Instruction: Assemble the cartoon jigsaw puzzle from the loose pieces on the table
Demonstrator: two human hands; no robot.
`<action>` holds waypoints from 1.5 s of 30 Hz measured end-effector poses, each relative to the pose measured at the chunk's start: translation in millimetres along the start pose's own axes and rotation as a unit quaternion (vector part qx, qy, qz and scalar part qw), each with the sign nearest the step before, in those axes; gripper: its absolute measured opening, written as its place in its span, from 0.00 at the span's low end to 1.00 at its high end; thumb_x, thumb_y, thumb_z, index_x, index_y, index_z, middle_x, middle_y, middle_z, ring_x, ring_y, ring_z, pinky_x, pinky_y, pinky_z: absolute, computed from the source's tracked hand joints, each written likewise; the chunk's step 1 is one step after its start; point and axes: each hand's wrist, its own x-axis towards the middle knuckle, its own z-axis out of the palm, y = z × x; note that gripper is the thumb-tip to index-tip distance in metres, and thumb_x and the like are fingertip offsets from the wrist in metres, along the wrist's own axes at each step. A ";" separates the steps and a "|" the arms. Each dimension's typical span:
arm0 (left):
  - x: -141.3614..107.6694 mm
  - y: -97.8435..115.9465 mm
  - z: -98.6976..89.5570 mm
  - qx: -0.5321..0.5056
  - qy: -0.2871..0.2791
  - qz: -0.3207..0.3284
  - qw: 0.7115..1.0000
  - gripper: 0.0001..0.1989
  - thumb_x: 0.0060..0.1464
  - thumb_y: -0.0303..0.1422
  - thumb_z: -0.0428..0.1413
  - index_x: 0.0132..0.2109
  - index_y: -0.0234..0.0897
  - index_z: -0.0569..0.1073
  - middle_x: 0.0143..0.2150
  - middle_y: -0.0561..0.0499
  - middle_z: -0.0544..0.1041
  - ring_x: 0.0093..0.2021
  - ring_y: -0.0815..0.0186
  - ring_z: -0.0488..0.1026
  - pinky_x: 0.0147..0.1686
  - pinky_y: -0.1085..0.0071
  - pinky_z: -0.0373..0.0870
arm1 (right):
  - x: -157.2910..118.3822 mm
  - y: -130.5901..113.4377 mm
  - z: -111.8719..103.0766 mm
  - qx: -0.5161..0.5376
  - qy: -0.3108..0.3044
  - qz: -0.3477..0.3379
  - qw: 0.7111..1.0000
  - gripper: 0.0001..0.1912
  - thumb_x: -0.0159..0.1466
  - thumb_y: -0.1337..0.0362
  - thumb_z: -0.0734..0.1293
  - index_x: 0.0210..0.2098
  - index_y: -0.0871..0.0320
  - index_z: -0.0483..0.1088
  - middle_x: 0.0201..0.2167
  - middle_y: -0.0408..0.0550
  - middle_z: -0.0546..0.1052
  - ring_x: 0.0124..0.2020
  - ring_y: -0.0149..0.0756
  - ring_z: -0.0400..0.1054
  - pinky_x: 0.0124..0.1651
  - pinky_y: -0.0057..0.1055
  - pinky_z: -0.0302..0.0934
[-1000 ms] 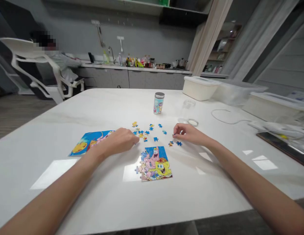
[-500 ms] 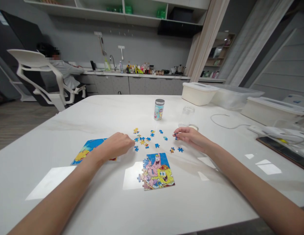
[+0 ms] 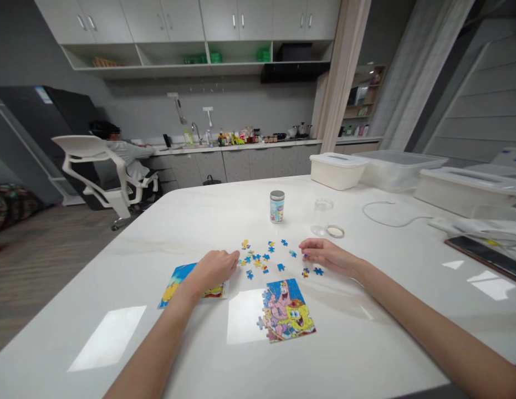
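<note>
My right hand is at the right of the loose pieces, thumb and fingers pinching a small blue puzzle piece. At the left edge of the same pieces, my left hand is closed with curled fingers; anything inside it is hidden. Several loose puzzle pieces, blue and yellow, lie scattered between the two hands. Nearer to me lies a partly joined cartoon puzzle with a pink and a yellow figure, its left edge jagged. Under my left wrist is a flat picture sheet, partly covered.
Beyond the pieces stand a printed canister with a grey lid, a clear jar and a loose round lid. Storage boxes, a cable and a dark phone-like slab line the right side. A person sits at the far-left counter.
My view has tilted up, so the table sits lower in the picture. Both hands stay near the same pieces, and the right one still pinches its piece, its fingers slightly lowered.
</note>
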 end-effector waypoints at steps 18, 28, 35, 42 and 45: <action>-1.9 -7.4 8.8 -0.097 0.021 -0.005 0.995 0.13 0.60 0.35 0.47 0.47 0.41 0.74 0.35 0.44 0.78 0.39 0.58 0.76 0.38 0.67 0.67 | -2.1 9.9 -6.2 0.026 0.023 -0.051 0.998 0.11 0.45 0.64 0.78 0.28 0.58 0.78 0.31 0.47 0.76 0.32 0.30 0.66 0.38 0.29 0.60; 1.0 -4.7 15.1 -0.099 0.040 0.007 0.994 0.15 0.61 0.35 0.45 0.51 0.40 0.71 0.33 0.43 0.78 0.37 0.56 0.76 0.36 0.65 0.68 | -1.6 12.4 -11.4 0.077 0.014 -0.071 0.994 0.11 0.45 0.65 0.76 0.28 0.59 0.76 0.28 0.44 0.73 0.29 0.29 0.63 0.35 0.29 0.58; 4.1 -2.7 17.3 -0.106 0.031 0.012 0.994 0.16 0.62 0.36 0.45 0.51 0.42 0.72 0.37 0.42 0.78 0.39 0.56 0.76 0.37 0.66 0.68 | -1.0 10.9 -13.1 0.104 -0.019 -0.063 0.992 0.06 0.50 0.65 0.71 0.27 0.60 0.71 0.20 0.39 0.60 0.21 0.27 0.52 0.26 0.28 0.51; 2.1 1.3 11.8 -0.107 0.036 0.009 0.994 0.15 0.61 0.35 0.45 0.50 0.40 0.70 0.35 0.43 0.78 0.37 0.57 0.76 0.36 0.67 0.68 | -1.7 8.5 -11.5 0.121 -0.035 -0.074 0.989 0.08 0.49 0.66 0.68 0.21 0.57 0.61 0.20 0.38 0.53 0.20 0.27 0.45 0.23 0.29 0.47; 1.9 3.5 9.6 -0.106 0.039 0.012 0.994 0.14 0.60 0.36 0.46 0.50 0.40 0.69 0.33 0.45 0.78 0.36 0.58 0.76 0.36 0.67 0.67 | -1.8 7.1 -11.0 0.115 -0.044 -0.065 0.990 0.08 0.49 0.67 0.66 0.20 0.57 0.60 0.18 0.38 0.50 0.19 0.28 0.42 0.23 0.29 0.45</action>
